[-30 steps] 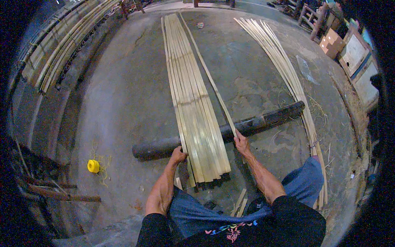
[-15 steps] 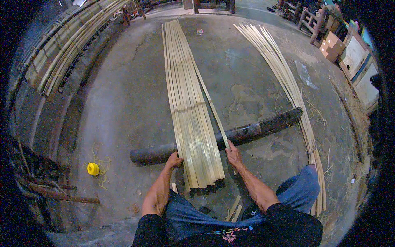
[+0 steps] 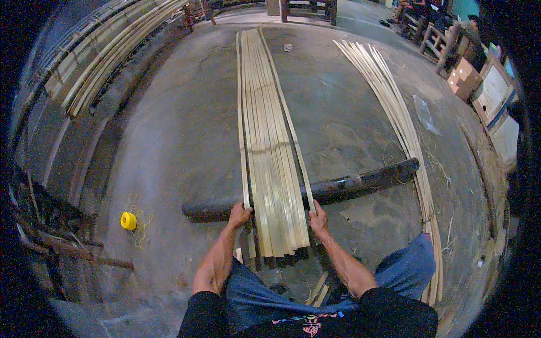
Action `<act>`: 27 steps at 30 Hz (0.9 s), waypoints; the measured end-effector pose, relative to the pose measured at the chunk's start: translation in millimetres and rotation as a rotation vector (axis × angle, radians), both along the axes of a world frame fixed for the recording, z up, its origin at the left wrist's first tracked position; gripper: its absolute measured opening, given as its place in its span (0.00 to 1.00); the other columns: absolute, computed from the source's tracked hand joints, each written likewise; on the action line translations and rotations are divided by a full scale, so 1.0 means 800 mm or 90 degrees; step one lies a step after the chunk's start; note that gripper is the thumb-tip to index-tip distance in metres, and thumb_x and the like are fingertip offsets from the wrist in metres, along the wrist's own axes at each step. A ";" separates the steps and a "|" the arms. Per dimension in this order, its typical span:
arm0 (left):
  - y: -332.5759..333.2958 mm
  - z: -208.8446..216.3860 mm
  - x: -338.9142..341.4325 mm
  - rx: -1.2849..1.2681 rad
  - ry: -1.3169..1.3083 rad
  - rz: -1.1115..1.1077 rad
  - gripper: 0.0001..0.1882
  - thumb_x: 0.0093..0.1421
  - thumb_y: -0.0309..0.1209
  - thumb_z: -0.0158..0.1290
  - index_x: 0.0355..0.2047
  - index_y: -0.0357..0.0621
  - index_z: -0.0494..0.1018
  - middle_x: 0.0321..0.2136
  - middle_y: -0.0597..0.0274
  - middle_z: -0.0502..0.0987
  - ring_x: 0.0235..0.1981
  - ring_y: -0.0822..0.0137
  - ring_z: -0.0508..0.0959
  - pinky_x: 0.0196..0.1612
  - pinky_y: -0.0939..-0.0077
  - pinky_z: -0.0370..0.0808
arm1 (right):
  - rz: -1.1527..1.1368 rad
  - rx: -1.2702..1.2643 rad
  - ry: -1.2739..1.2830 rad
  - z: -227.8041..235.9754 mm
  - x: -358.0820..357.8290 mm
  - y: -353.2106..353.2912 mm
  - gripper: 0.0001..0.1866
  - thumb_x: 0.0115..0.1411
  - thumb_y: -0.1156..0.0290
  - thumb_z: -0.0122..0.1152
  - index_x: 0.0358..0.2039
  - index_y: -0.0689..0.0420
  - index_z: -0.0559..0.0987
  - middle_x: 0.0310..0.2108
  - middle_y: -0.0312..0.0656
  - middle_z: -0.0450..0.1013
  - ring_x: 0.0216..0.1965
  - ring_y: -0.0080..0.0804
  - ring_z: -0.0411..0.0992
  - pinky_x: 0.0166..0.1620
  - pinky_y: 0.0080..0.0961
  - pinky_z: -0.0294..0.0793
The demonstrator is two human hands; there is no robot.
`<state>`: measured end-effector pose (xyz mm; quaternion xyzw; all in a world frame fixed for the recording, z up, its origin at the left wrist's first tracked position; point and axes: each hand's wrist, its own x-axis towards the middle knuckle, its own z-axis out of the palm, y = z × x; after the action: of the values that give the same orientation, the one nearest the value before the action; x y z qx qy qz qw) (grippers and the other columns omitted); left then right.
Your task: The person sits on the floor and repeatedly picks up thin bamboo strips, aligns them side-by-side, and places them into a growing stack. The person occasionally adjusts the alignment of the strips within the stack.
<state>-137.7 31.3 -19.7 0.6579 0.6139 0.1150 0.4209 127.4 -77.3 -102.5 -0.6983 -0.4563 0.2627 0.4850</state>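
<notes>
Long pale bamboo strips [image 3: 270, 174] lie side by side in front of me, fanned lengthwise across a dark round pole [image 3: 366, 179]. My left hand [image 3: 239, 215] is closed on the near part of the leftmost strip [image 3: 242, 129], and a narrow gap parts that strip from the others. On the opposite side my right hand [image 3: 319, 218] grips the rightmost strip [image 3: 293, 134], which also stands apart from the row. Both hands are just on my side of the pole. The strips' near ends hang past it, toward my knees.
A second bundle of strips [image 3: 397, 110] lies on the right, passing the pole's far end and my knee. At left sits a yellow twine spool [image 3: 128, 221] with loose strands. Short offcuts [image 3: 319, 290] lie between my legs. Poles rest on a rack [image 3: 112, 56] at far left.
The leftmost strip has come away from the row, leaving a gap, with my left hand on it. My right hand keeps its hold on the rightmost strip. The view has shifted slightly.
</notes>
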 end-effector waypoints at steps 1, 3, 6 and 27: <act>-0.002 0.005 0.002 0.012 -0.004 -0.003 0.18 0.43 0.35 0.50 0.34 0.38 0.67 0.29 0.47 0.71 0.33 0.55 0.72 0.37 0.67 0.67 | -0.002 -0.007 0.012 -0.003 0.000 0.002 0.25 0.47 0.74 0.47 0.49 0.58 0.59 0.22 0.39 0.66 0.15 0.23 0.61 0.19 0.20 0.64; -0.005 0.010 0.004 0.033 -0.019 -0.005 0.18 0.43 0.34 0.51 0.34 0.38 0.67 0.29 0.47 0.71 0.33 0.54 0.72 0.37 0.67 0.67 | 0.004 -0.011 0.013 -0.003 0.004 0.008 0.25 0.47 0.74 0.47 0.49 0.59 0.58 0.23 0.39 0.66 0.15 0.23 0.62 0.19 0.20 0.64; -0.004 0.003 0.002 -0.009 -0.046 0.017 0.18 0.42 0.34 0.51 0.34 0.38 0.67 0.29 0.47 0.71 0.33 0.54 0.72 0.37 0.67 0.67 | 0.021 -0.051 0.019 0.010 0.010 0.013 0.26 0.47 0.74 0.48 0.49 0.60 0.57 0.23 0.41 0.67 0.15 0.24 0.62 0.18 0.20 0.64; -0.004 -0.037 -0.017 -0.063 0.011 -0.125 0.11 0.43 0.33 0.53 0.17 0.36 0.70 0.14 0.60 0.69 0.16 0.71 0.69 0.19 0.74 0.66 | 0.223 0.036 -0.145 0.122 -0.116 0.002 0.13 0.44 0.75 0.47 0.34 0.62 0.69 0.31 0.51 0.63 0.34 0.43 0.64 0.37 0.32 0.65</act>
<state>-151.5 28.3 -49.3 0.6943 0.5549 0.0372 0.4567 34.5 -76.1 -4.8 -0.6191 -0.6299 0.2497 0.3969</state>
